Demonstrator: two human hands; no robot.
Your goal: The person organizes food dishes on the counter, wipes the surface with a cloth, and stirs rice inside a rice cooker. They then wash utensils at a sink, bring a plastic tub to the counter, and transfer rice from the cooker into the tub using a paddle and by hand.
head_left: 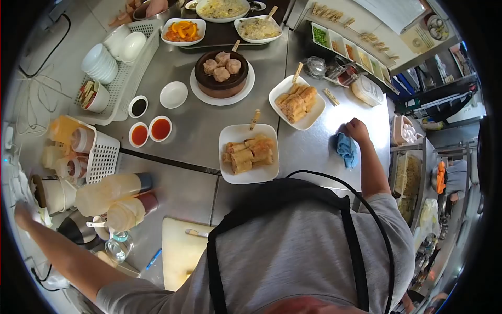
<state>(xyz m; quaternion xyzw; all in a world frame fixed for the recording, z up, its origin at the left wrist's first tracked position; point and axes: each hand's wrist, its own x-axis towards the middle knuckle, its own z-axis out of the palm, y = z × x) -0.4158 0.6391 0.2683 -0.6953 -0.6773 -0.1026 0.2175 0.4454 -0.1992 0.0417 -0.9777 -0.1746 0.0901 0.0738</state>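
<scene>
My right hand (357,130) is closed on a blue cloth (346,150), which hangs from it onto the steel counter (319,157). To its left are two white square dishes of fried rolls, one dish (299,123) farther off and the other dish (225,170) nearer me, each with a clothespin on its rim. My left hand (23,215) reaches to the far left edge, beside white crumpled material (22,183) and a white tub (60,194). Its fingers are too dim to make out.
A dark round steamer (221,92) of dumplings sits on a white plate. Beside it are small sauce bowls (160,128). Squeeze bottles (107,193) and a cutting board (180,248) lie nearer. At the back right stands a topping tray (361,60); another person's hand (157,7) shows at the top.
</scene>
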